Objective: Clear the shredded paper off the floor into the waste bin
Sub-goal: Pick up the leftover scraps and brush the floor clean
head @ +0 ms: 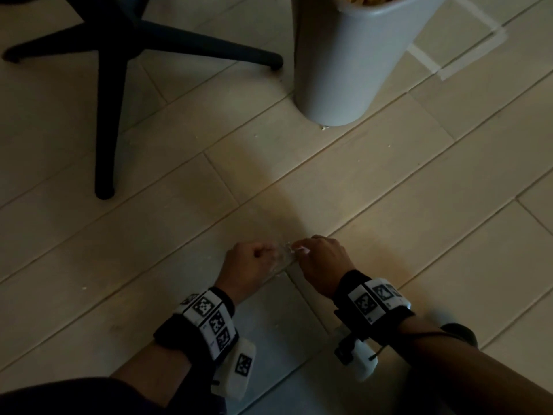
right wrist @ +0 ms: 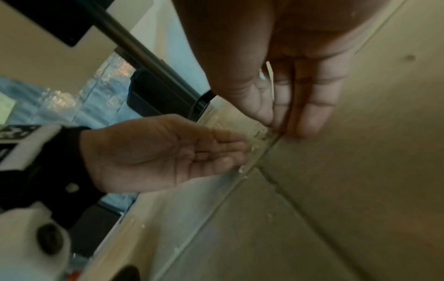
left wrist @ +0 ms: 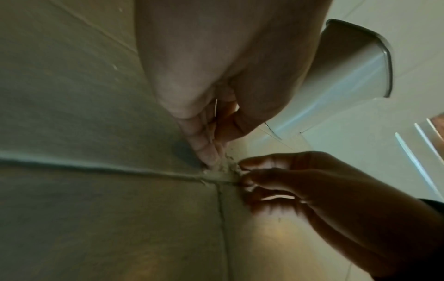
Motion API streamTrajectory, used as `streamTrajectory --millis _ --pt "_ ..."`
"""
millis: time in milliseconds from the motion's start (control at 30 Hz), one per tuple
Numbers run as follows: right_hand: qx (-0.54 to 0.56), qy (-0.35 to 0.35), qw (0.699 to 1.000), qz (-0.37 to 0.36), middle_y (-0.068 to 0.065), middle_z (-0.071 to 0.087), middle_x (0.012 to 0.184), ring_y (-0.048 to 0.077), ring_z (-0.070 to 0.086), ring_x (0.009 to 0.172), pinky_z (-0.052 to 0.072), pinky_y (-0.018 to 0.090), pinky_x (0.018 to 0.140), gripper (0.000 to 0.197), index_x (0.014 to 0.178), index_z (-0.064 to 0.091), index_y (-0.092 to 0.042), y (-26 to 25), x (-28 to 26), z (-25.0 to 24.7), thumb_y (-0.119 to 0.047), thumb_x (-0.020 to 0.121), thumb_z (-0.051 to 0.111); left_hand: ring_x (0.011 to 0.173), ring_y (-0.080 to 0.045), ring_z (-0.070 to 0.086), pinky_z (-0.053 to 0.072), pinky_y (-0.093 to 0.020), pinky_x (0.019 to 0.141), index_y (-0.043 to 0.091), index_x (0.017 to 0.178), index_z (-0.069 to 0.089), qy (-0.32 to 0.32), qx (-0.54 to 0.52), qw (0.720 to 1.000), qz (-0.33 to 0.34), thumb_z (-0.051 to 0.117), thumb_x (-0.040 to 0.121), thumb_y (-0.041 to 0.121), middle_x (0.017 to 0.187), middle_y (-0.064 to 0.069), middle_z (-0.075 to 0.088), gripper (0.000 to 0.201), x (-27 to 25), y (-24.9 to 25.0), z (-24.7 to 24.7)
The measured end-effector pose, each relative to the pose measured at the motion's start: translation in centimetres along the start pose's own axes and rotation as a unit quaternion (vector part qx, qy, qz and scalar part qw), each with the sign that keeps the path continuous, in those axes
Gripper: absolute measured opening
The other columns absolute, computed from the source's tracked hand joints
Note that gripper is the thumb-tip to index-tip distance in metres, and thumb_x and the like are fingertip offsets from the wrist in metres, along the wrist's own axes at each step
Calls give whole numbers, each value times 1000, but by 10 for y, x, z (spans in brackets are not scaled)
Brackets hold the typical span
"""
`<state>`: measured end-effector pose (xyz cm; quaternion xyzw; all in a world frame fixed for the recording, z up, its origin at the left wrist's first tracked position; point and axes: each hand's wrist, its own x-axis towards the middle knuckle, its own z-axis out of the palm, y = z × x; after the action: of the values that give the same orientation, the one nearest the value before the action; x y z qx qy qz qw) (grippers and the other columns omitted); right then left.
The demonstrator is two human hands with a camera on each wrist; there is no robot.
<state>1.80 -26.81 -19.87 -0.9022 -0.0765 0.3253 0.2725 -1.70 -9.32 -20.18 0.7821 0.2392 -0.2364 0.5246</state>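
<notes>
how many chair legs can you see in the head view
3 legs of the dark chair base: one runs left, one runs right toward the bin, ending near, one comes down toward the hands, ending at. More may be hidden beyond the top edge.

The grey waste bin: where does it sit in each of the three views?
Head: waste bin stands top centre-right, beyond both hands.
Left wrist: upper right, its rim showing past the left hand.
Right wrist: not in it.
Shared landmark: the small heap of paper scraps at the floor joint between the fingertips, also seen from the left wrist and the right wrist.
</notes>
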Motion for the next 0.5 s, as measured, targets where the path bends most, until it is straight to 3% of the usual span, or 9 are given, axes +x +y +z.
streamTrajectory --millis 33,100,200,367,500 --pt "6 -7 1000 3 8 66 119 31 59 111 48 36 90 33 116 68 -21 -2 1 0 -18 93 44 93 -20 73 57 -44 91 18 100 77 -18 -9 1000 -2 65 70 45 93 -1 78 42 2 3 6" --pt "20 -4 1000 12 6 68 121 29 60 113 49 35 94 32 114 69 -21 -3 3 -4 -17 91 47 92 -18 73 57 -38 91 11 109 75 -44 -40 998 -7 69 82 32 99 -6 77 34 8 7 10" --pt "45 43 998 27 6 68 122 26 61 114 45 32 97 32 114 69 -19 1 3 -12 -14 91 48 65 -8 68 56 -20 65 -7 109 66 -34 -106 993 -40 58 95 0 87 -15 70 18 7 7 -1" --pt "32 33 998 38 8 66 123 29 59 114 46 33 95 32 115 69 -18 4 4 -10 -14 92 46 69 -18 68 54 -19 58 4 84 70 -32 -97 992 -80 55 95 -1 82 -16 70 19 3 -8 -5" --pt "10 -18 1000 22 9 63 119 32 56 114 46 37 93 33 116 67 -23 -4 5 0 -17 91 47 66 -14 67 55 -17 59 1 95 68 -74 -143 984 -78 57 95 -2 80 -13 70 11 11 9 12"
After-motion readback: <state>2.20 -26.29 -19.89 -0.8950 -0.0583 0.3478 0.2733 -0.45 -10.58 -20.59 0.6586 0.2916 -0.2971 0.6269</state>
